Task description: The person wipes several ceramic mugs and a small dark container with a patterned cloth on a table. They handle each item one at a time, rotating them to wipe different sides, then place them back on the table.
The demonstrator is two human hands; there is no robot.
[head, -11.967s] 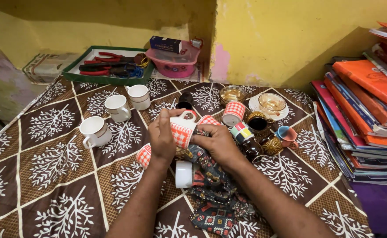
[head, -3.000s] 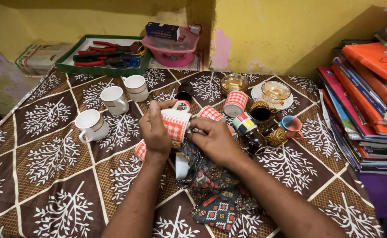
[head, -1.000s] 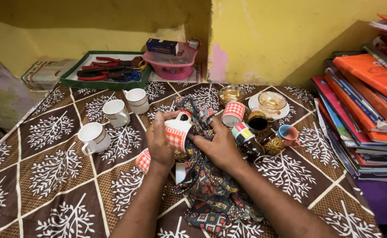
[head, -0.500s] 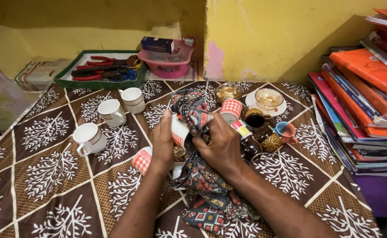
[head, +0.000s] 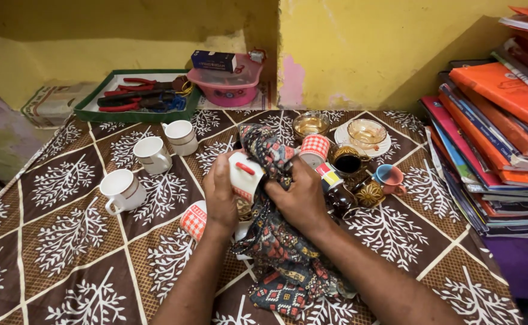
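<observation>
Cup (head: 244, 176) gripped in left hand (head: 220, 191); right hand (head: 300, 198) clutches patterned cloth (head: 279, 241) against it.

Dark-blue carton (head: 214, 60) (oblong) atop pink tub (head: 228, 91)

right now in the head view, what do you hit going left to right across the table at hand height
white cup → red checked cup lying on its side → left hand → white mug with red handle → patterned cloth → right hand → blue and pink cup → stack of books
</observation>
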